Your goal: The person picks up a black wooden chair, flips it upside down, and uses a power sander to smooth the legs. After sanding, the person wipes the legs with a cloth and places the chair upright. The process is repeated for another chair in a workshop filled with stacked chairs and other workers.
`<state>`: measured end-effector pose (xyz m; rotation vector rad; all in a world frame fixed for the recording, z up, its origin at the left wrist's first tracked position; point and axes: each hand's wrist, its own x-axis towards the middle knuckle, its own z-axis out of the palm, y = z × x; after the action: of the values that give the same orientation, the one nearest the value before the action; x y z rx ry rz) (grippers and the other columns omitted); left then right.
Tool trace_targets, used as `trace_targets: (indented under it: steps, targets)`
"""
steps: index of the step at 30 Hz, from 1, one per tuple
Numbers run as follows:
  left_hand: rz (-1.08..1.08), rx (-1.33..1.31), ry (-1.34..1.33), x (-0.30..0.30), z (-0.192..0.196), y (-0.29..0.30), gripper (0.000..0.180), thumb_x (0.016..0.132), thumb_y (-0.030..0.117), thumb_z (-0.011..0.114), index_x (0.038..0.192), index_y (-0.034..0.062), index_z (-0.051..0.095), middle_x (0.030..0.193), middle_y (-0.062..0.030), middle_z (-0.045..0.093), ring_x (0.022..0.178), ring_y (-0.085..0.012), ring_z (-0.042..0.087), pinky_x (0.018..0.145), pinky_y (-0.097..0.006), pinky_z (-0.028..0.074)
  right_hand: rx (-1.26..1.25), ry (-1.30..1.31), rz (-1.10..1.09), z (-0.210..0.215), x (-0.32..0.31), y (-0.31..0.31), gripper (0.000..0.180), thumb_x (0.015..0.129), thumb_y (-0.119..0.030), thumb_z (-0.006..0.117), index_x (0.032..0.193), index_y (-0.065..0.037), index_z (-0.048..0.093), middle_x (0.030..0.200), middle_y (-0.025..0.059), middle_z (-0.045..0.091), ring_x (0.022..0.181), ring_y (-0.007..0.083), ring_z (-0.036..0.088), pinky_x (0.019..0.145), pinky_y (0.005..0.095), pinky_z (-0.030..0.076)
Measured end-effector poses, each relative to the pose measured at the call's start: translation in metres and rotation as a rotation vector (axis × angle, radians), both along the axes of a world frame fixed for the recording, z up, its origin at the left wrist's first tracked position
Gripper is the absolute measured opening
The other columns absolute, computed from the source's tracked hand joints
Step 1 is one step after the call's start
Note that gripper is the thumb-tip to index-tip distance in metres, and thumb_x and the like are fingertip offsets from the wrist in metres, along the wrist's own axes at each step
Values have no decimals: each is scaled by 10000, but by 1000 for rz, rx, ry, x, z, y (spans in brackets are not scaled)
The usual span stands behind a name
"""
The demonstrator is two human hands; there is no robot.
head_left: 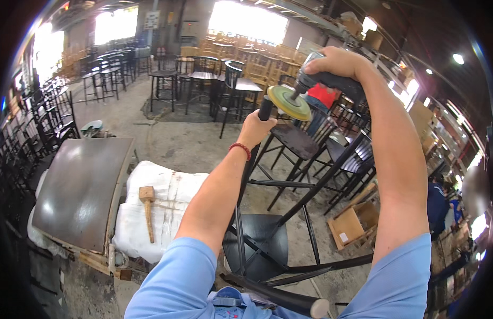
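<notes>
A black wooden chair is turned upside down before me, its round seat (273, 242) low in the view and its legs pointing up. My left hand (255, 129) is wrapped round one chair leg (265, 106) near its end. Up and to the right, my right hand (334, 62) grips a dark handheld disc sander (331, 82) from above. Its yellow-green round pad (289, 102) is beside the tip of that leg; I cannot tell whether they touch. A second leg (323, 181) slants up to the right.
On the left stand a dark-topped table (84, 189) and a white wrapped bundle (169, 183) with a wooden mallet (147, 204) on it. Black chairs (297, 141) stand just beyond. A wooden box (353, 226) lies at right. A person in red (323, 94) and others at far right are nearby.
</notes>
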<state>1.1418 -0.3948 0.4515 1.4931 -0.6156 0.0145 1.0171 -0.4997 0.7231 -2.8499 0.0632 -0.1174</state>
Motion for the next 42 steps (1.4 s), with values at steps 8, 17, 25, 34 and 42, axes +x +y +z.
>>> trace_targets:
  steps: [8,17,25,34,42]
  targets:
    - [95,-5,-25,-14,0,-6,272,768,211,627,951,11,616,837,-176,674,830,-361,646,721,-420,488,-19,180,-180,-4,48,36,426,772,-354,704,986,3,615,712,113,637,486,188,619,445,306,536]
    - [33,-24,-21,-12,7,9,252,762,198,627,915,2,591,790,-167,630,756,-310,616,703,-392,471,46,67,-344,2,29,9,457,747,-344,748,1037,-17,619,773,140,661,516,192,627,455,328,515]
    - [67,-66,-42,-13,10,7,234,765,195,621,884,-4,583,763,-164,627,749,-315,619,706,-394,477,110,149,-183,5,36,36,383,788,-311,703,1023,-27,596,710,115,641,510,181,618,428,298,496]
    - [36,-35,-41,-11,8,12,254,776,209,629,914,1,580,769,-133,618,720,-268,598,693,-374,469,44,74,-252,7,33,21,521,734,-389,753,1059,-6,618,779,131,661,533,171,621,477,311,524]
    - [60,-49,-50,-12,8,9,267,779,216,635,932,3,585,737,-124,608,691,-249,601,669,-374,472,58,107,-209,-1,41,30,443,736,-351,762,992,-8,647,782,131,674,559,180,654,483,308,534]
